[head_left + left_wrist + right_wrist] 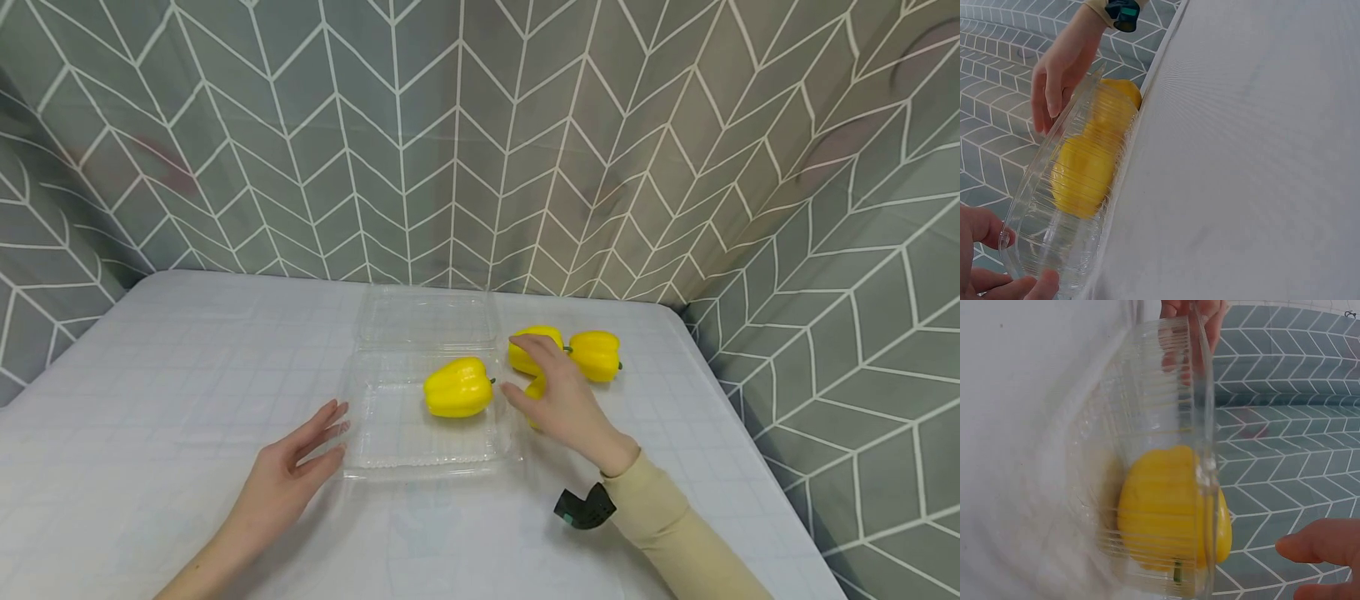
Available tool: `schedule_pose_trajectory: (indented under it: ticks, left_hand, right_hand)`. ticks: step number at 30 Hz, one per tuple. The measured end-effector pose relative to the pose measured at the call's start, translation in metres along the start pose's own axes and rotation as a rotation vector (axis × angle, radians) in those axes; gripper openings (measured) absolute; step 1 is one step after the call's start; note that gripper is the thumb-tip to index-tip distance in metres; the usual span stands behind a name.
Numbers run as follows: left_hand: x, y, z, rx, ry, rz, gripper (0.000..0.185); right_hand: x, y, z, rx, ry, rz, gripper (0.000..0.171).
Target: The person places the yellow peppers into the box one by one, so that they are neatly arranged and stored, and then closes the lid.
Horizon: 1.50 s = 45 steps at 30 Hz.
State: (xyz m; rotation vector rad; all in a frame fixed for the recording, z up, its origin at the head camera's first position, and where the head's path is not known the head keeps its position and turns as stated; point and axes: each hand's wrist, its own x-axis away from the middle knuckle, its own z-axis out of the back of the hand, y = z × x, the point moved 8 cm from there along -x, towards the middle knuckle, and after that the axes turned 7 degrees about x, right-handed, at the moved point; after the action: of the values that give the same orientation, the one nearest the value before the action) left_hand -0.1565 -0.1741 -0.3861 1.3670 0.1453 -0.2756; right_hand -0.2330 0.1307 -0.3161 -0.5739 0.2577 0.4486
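Note:
A clear plastic clamshell container (390,454) lies open on the white table, its lid (423,317) folded back. One yellow bell pepper (457,387) lies inside it, also seen through the ribbed wall (1082,172) (1166,512). My left hand (326,433) rests with straight fingers (985,228) against the container's left edge. My right hand (555,387) hovers with relaxed, spread fingers just right of the container, over three more yellow peppers; two (536,346) (596,356) show clearly, the third (534,390) is mostly hidden under the palm. It holds nothing that I can see.
The table (187,358) has a white checked cloth; its right edge (735,417) falls off close to the peppers. A grey chevron curtain (480,142) surrounds the back and sides. A dark wrist device (585,508) sits on my right sleeve.

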Motion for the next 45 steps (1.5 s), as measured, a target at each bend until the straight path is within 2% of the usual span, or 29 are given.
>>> schedule_pose_trajectory:
  ticks: [10,28,39,45]
  left_hand:
    - [0.000,0.000,-0.001,-0.036,-0.015,0.028,0.060]
    - [0.001,-0.001,-0.002,-0.031,-0.012,0.042,0.060]
    - [0.000,0.001,-0.001,-0.039,-0.018,0.001,0.059]
    - [0.000,0.000,-0.001,-0.032,-0.021,0.007,0.059]
  right_hand:
    - [-0.002,0.006,0.012,0.000,0.014,-0.002,0.059]
    - [-0.004,0.017,0.024,0.035,0.021,-0.067,0.060]
    - [-0.005,0.022,0.030,0.048,0.028,-0.076,0.061]
    - [-0.006,0.029,0.032,0.066,0.022,-0.092,0.061]
